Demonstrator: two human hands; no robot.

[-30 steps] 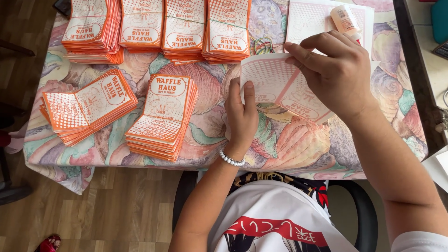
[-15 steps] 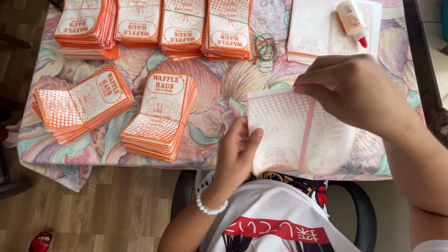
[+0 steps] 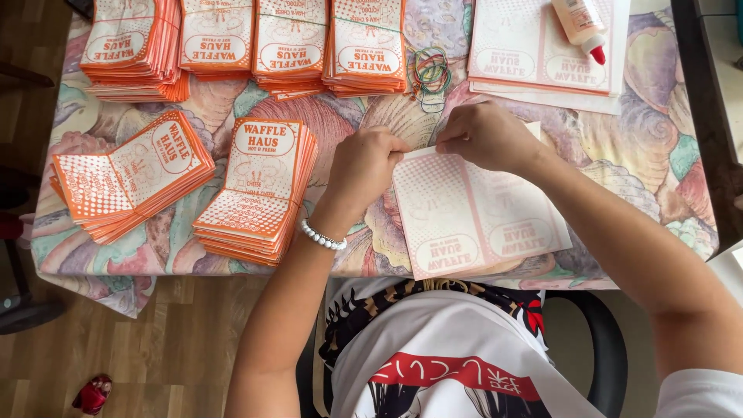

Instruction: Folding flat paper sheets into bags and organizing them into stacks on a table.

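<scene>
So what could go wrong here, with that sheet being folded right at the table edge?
The printed sheet overhangs the near edge of the table; held only at its top by the left hand and right hand, it may crease crookedly. The glue bottle lies on its side on the flat sheets and could perhaps leak onto them. The rubber bands lie loose nearby and might get caught under the sheet.

Stacks of folded orange-and-white paper bags (image 3: 259, 186) lie on the shell-patterned cloth (image 3: 658, 147) over the surface; coloured rubber bands (image 3: 430, 73) sit near a glue bottle (image 3: 582, 23) resting on flat sheets (image 3: 534, 66); wooden floor (image 3: 155, 356) below.
</scene>
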